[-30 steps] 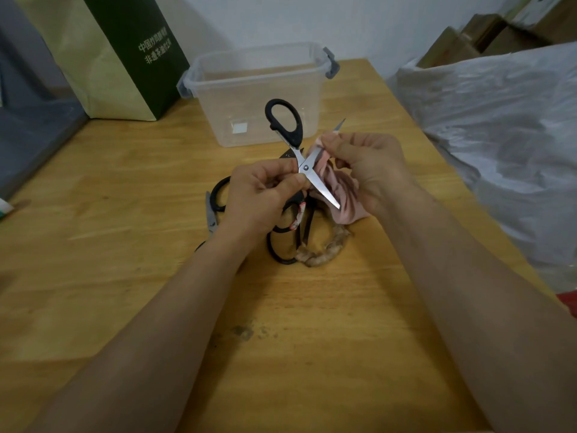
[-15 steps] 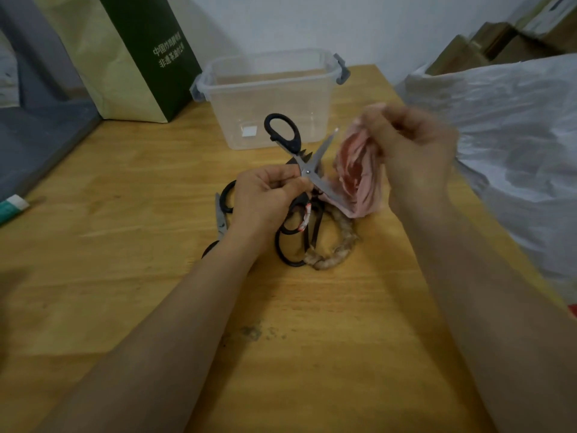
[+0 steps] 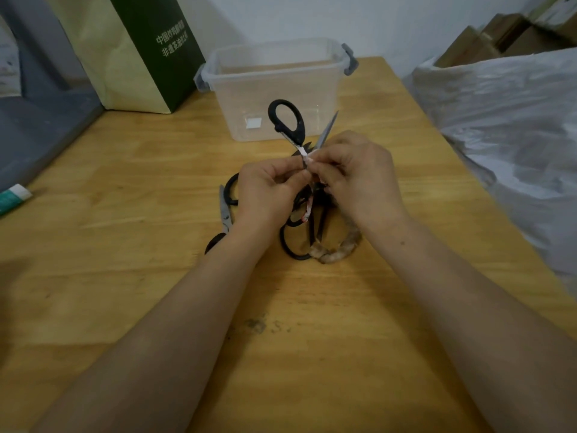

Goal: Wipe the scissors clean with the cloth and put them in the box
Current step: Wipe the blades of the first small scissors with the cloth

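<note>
My left hand grips a pair of black-handled scissors held spread apart above the table, one handle loop and one blade tip sticking up. My right hand pinches the pink cloth against a blade near the pivot; most of the cloth is hidden inside my fingers. The clear plastic box with grey latches stands just behind, with no lid on it.
More black scissors and a beige cloth-wrapped ring lie on the wooden table under my hands. A green and gold bag stands back left, a tube at the left edge, plastic sheeting to the right.
My right hand had lifted the cloth away to the right and has now come back down onto the blade beside my left hand. The scissors stay held up.
</note>
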The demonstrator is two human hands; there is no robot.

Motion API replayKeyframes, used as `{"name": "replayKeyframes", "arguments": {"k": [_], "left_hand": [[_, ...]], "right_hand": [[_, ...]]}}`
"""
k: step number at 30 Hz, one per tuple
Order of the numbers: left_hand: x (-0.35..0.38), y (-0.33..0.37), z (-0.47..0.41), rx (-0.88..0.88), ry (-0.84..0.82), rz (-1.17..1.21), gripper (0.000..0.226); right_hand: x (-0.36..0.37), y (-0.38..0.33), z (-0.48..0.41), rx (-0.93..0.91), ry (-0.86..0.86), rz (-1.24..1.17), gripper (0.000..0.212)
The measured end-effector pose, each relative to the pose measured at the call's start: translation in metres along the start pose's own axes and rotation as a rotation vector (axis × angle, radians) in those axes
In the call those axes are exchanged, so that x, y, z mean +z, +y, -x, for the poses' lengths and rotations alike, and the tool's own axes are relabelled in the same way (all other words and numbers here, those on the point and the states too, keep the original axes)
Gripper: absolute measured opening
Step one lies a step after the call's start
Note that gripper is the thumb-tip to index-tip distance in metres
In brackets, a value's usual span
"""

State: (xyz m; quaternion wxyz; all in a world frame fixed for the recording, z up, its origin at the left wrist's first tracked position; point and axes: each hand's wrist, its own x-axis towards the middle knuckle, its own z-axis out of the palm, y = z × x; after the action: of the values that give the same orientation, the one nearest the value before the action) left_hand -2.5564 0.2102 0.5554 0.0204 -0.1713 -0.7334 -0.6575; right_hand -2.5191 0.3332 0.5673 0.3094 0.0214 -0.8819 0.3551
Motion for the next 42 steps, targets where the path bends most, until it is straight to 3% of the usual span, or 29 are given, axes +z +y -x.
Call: {"name": "replayKeyframes", "arguments": {"k": [7,12,19,23,31,36,42], "left_hand": [[-0.002,0.002,-0.001,-0.057,-0.034,0.04,0.019],[0.001,0.006,0.0,-0.08,-0.056,0.096,0.017],[-0.004,0.005,0.0,-0.032,-0.004,0.025,0.026],[0.0,0.006,-0.001,-0.035,-0.03,0.045,0.018],[-0.004,0.006,0.001,-0.015,-0.023,0.032,0.02],[-0.001,0.008,-0.001,-0.043,0.0,0.071,0.02],[0.0,0.009,0.002,-0.051,-0.002,0.064,0.021]], "right_hand": [[-0.002,0.006,-0.003,-0.03,-0.1,-0.011,0.01],[-0.005,0.008,-0.006,0.073,0.098,-0.076,0.009],[0.001,0.008,-0.001,0.016,-0.062,-0.11,0.01],[-0.007,0.009,-0.005,0.118,0.087,-0.243,0.012],[-0.003,0.009,-0.004,0.051,-0.067,-0.187,0.012],[-0.008,0.011,-0.005,0.075,0.062,-0.255,0.009],[0.001,0.007,-0.002,-0.076,-0.013,-0.1,0.012]]}}
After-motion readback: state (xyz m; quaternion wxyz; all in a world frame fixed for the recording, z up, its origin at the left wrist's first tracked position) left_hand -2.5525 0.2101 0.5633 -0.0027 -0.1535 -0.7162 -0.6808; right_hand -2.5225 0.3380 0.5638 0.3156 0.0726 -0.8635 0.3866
